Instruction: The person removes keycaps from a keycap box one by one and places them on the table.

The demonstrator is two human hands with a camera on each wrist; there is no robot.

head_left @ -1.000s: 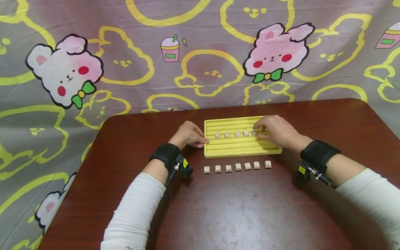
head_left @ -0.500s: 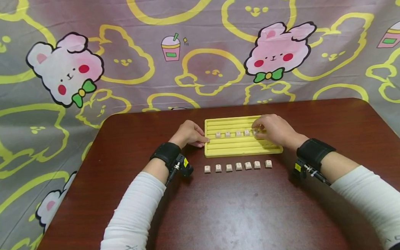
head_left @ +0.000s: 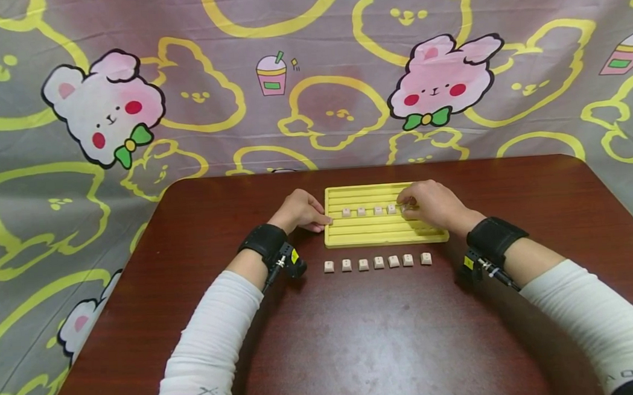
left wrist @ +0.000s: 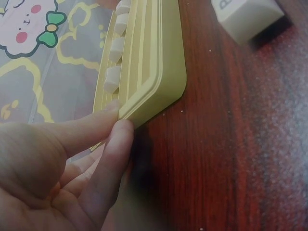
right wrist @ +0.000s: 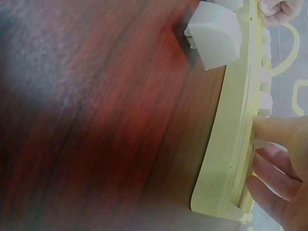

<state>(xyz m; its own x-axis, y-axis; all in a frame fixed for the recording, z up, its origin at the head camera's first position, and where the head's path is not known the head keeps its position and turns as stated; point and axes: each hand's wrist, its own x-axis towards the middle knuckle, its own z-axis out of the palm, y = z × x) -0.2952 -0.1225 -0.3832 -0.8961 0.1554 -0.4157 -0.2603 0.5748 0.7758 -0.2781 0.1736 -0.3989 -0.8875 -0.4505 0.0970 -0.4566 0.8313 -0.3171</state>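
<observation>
A yellow ridged tray (head_left: pixel 368 239) lies on the table, with white keycaps (head_left: pixel 378 210) standing in a row in one of its grooves. My left hand (head_left: pixel 301 212) pinches the tray's left edge between thumb and fingers; the left wrist view shows the thumb and fingertip at its corner. Over the tray's right part, my right hand (head_left: pixel 435 205) holds a keycap (right wrist: pixel 260 143) at the right end of that row, mostly hidden by the thumb and fingers. In front of the tray, several more keycaps (head_left: pixel 378 262) sit in a loose line, one showing a letter (left wrist: pixel 248 19).
The dark red-brown wooden table (head_left: pixel 358 346) extends on all sides of the tray. Behind it hangs a patterned cloth (head_left: pixel 329 51) with cartoon rabbits and yellow outlines. Each wrist wears a black strap (head_left: pixel 265 244) with a small camera.
My right wrist and forearm have shifted slightly left and inward, while the fingers stay at the same keycap. My left hand keeps its grip on the tray edge.
</observation>
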